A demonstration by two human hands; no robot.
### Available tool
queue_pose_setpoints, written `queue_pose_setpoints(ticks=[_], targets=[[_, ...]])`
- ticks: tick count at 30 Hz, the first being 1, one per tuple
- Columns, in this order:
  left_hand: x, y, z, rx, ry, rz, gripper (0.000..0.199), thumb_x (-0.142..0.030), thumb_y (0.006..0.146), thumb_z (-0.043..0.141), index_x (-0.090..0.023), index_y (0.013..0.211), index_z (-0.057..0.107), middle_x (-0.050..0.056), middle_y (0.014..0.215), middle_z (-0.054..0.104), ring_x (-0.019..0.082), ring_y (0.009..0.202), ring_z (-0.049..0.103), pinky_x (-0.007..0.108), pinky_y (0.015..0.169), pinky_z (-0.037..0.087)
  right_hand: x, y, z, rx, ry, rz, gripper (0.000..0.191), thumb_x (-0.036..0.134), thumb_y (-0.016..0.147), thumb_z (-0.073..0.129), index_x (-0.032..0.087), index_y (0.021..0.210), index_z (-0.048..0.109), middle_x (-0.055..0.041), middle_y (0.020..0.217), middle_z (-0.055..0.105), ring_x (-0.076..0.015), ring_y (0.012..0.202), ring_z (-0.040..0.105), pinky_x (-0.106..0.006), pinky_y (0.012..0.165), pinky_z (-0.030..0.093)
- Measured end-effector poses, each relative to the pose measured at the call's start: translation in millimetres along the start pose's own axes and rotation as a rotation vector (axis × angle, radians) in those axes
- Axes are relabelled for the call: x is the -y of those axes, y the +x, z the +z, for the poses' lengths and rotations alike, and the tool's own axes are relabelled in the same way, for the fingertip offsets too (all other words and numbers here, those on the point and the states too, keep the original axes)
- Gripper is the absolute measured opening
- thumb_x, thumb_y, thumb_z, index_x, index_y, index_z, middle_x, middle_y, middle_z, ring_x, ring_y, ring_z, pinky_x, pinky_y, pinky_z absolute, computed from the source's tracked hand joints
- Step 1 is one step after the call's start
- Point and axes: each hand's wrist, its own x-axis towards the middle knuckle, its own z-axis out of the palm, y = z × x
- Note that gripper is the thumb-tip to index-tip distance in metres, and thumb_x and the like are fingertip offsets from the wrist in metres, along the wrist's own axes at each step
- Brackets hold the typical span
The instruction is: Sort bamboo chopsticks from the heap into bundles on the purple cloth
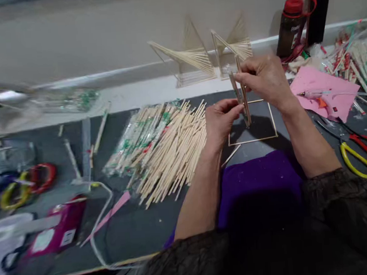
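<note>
My left hand (221,120) and my right hand (263,79) hold a few thin wooden sticks (242,95) upright between pinched fingers. The right hand grips near the top, the left lower down. Motion blur hides exactly how these sticks are joined. Below them, a four-sided frame (253,141) of thin sticks lies flat on the dark table, partly hidden by my hands. One loose stick (231,155) lies by its near left corner. To the left of my left hand spreads a large pile of loose wooden sticks (175,155).
Plastic-wrapped stick packets (142,134) lie beside the pile. Two twisted stick structures (193,59) (235,46) stand against the wall. At right are a red-capped bottle (291,31), a glue gun (320,98) on pink paper (345,86), and scissors (357,159). Purple cloth (258,174) lies in front.
</note>
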Motion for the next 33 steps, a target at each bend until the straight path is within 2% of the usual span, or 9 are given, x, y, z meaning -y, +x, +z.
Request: queue_pose_setpoints(ticks=[9, 14, 19, 23, 28, 33], targets=[[12, 4, -0.8, -0.009, 0.027, 0.029, 0.02, -0.033, 0.067, 0.08, -0.019, 0.081, 0.079, 0.001, 0.073, 0.074, 0.011, 0.062, 0.063, 0.022, 0.058, 0.052, -7, -1, -2, 0.174, 0.127, 0.09, 0.02, 0.017, 0.078, 0.059, 0.017, 0.058, 0.055, 0.0003, 0.06, 0.058, -0.0108, 0.061, 0.048, -0.026, 0.057, 0.033], [13, 4, -2.5, 0.016, 0.035, 0.023, 0.024, -0.035, 0.067, 0.081, -0.018, 0.084, 0.08, 0.003, 0.077, 0.076, 0.012, 0.064, 0.063, 0.023, 0.06, 0.053, -10, -1, -1, 0.206, 0.137, 0.055, 0.017, 0.018, 0.078, 0.058, 0.015, 0.062, 0.061, -0.0008, 0.063, 0.059, -0.0119, 0.066, 0.051, -0.027, 0.061, 0.034], [12, 2, -3.5, 0.025, 0.044, 0.022, 0.028, -0.035, 0.068, 0.08, -0.02, 0.091, 0.082, 0.003, 0.081, 0.077, 0.011, 0.064, 0.062, 0.024, 0.062, 0.051, -14, 0, 2, 0.171, 0.097, 0.013, 0.014, 0.018, 0.078, 0.056, 0.016, 0.067, 0.065, 0.0001, 0.063, 0.057, -0.012, 0.067, 0.048, -0.027, 0.063, 0.032], [10, -1, -3.4, 0.04, 0.068, -0.033, 0.028, -0.038, 0.068, 0.08, -0.019, 0.089, 0.082, 0.002, 0.076, 0.076, 0.012, 0.063, 0.062, 0.025, 0.063, 0.051, -20, -1, -3, 0.238, 0.175, -0.035, 0.017, 0.022, 0.078, 0.057, 0.014, 0.064, 0.062, 0.0026, 0.058, 0.049, -0.0103, 0.065, 0.043, -0.027, 0.062, 0.029], [11, -1, -3.4, 0.048, 0.03, -0.07, 0.033, -0.043, 0.068, 0.079, -0.019, 0.091, 0.083, 0.002, 0.082, 0.078, 0.014, 0.069, 0.065, 0.026, 0.066, 0.053, -24, -3, -6, 0.31, 0.304, -0.033, 0.02, 0.024, 0.078, 0.056, 0.014, 0.062, 0.061, 0.0031, 0.057, 0.049, -0.009, 0.062, 0.042, -0.028, 0.061, 0.027], [14, -1, -6.1, 0.065, 0.017, -0.111, 0.034, -0.043, 0.067, 0.078, -0.019, 0.091, 0.083, 0.003, 0.083, 0.079, 0.016, 0.074, 0.067, 0.026, 0.068, 0.054, -21, -4, -5, 0.329, 0.284, -0.058, 0.028, 0.022, 0.077, 0.056, 0.016, 0.052, 0.047, 0.0049, 0.051, 0.038, -0.0076, 0.057, 0.036, -0.029, 0.058, 0.023]])
